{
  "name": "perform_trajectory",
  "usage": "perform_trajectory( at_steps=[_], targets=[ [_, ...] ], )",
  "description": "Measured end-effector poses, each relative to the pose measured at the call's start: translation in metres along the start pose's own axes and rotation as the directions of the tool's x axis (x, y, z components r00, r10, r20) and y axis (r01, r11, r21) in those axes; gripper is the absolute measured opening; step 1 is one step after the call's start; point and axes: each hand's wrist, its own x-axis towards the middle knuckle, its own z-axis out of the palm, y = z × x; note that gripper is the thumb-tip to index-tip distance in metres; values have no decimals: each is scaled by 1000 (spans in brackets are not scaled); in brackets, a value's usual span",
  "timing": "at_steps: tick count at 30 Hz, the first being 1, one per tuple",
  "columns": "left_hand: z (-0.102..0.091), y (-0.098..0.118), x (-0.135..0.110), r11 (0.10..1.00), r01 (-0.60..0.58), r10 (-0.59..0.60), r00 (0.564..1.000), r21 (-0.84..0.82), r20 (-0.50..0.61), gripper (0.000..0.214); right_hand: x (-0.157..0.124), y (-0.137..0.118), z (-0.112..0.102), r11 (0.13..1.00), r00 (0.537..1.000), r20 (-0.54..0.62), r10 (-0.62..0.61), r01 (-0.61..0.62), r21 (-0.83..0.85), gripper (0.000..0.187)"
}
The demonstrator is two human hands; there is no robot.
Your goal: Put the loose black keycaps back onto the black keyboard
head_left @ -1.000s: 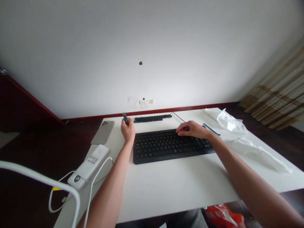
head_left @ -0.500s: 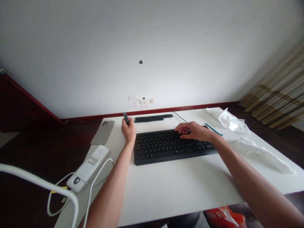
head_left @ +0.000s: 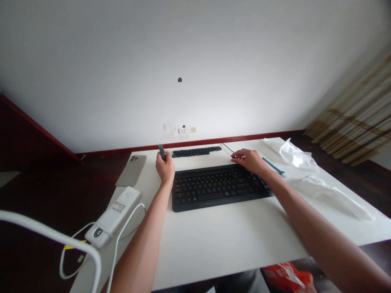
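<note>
My left hand (head_left: 165, 166) is closed around a narrow dark grey tool (head_left: 161, 151) that points up out of the fist; its exact kind is unclear. It rests beside the left end of a black keyboard (head_left: 210, 189). Just beyond the keyboard's far edge, my right hand (head_left: 249, 160) has thumb and fingers pinched on a small black keycap (head_left: 233, 157), largely hidden by the fingertips. Loose black keycaps (head_left: 195, 152) lie in rows near the table's back edge. The right forearm covers part of the keyboard's right end.
A phone (head_left: 131, 171) and a white power bank (head_left: 113, 215) with a white cable (head_left: 117, 240) occupy the table's left side. On the right are a blue pry tool (head_left: 273, 165) and crumpled clear plastic (head_left: 297, 156). A black cord (head_left: 227, 147) runs behind the keyboard.
My right hand has moved off the keys, away from me, past the keyboard's far edge. The left hand keeps its hold on the dark tool. The view has shifted slightly.
</note>
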Motion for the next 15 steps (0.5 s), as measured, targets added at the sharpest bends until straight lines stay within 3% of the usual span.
perform_trajectory(
  at_steps=[4,9,15],
  targets=[
    [-2,5,-1,999,0,0,1000,39,-1,21,13,-5,14,998,999,-48,18,-20,-60,31],
    [-3,8,-2,998,-11,12,1000,63,-12,20,29,-20,26,1000,995,98,-3,4,-19,24],
    [-3,7,-2,998,-11,11,1000,57,-3,20,50,-36,40,998,993,100,-65,65,2,13]
  ],
)
